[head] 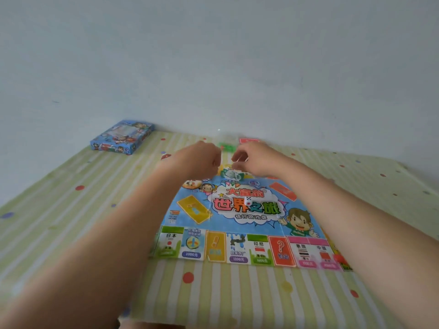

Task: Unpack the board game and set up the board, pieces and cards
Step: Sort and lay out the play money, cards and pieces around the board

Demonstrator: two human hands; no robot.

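Observation:
The paper game board [242, 224] lies unfolded on the striped tablecloth, with a white die [248, 201] on its blue centre. Both arms reach over it to its far edge. My left hand [204, 157] is curled with its fingers turned down. My right hand [251, 157] is curled too and seems to pinch something small and pale. Between and below the hands lies a small stack of cards or notes [231, 174]. Green pieces [225, 147] and a red card stack [249, 140] sit just beyond the hands, blurred.
The blue game box [122, 137] stands at the far left against the pale wall. The green-striped tablecloth [71, 210] with coloured dots covers the table around the board. A small red piece [340, 258] sits at the board's near right corner.

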